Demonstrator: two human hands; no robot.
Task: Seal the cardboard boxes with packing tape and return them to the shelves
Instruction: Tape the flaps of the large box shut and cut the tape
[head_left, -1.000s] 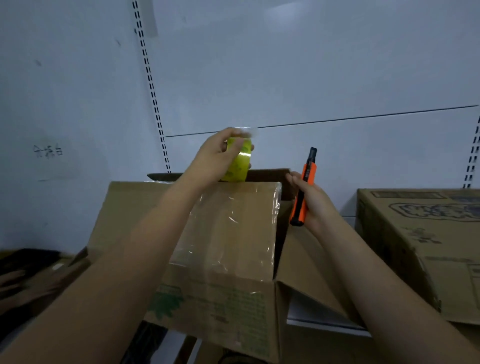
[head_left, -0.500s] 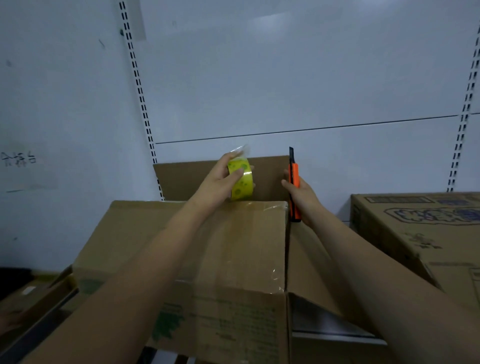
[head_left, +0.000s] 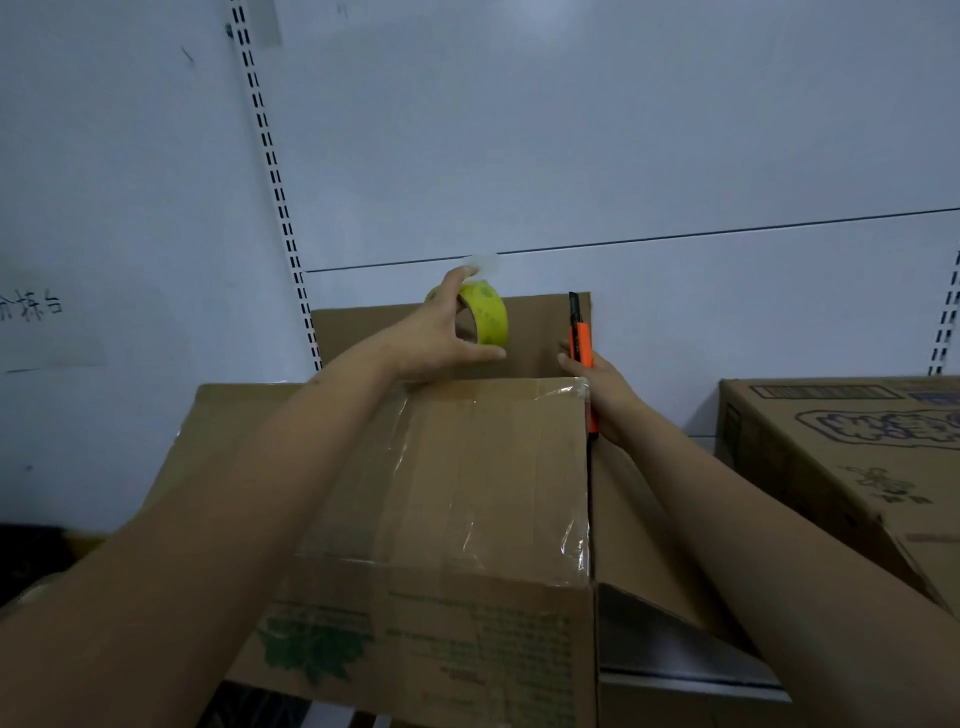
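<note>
A large cardboard box (head_left: 483, 483) stands in front of me, its near flap folded down and streaked with clear tape, its far flap upright. My left hand (head_left: 441, 338) grips a yellow roll of packing tape (head_left: 488, 314) above the box's far edge, with a loose clear tape end sticking up at my fingertips. My right hand (head_left: 602, 395) holds an orange and black utility knife (head_left: 581, 353) upright at the box's right far corner. The right side flap hangs open beside my right forearm.
A second, closed cardboard box (head_left: 852, 452) with printed markings sits to the right. A white back panel with slotted shelf uprights (head_left: 270, 171) rises behind the boxes. Dark clutter lies at the lower left.
The box top has come nearer and flatter in view. My left hand has turned the tape roll so its opening faces me. The knife hand has dropped to the box's right far corner.
</note>
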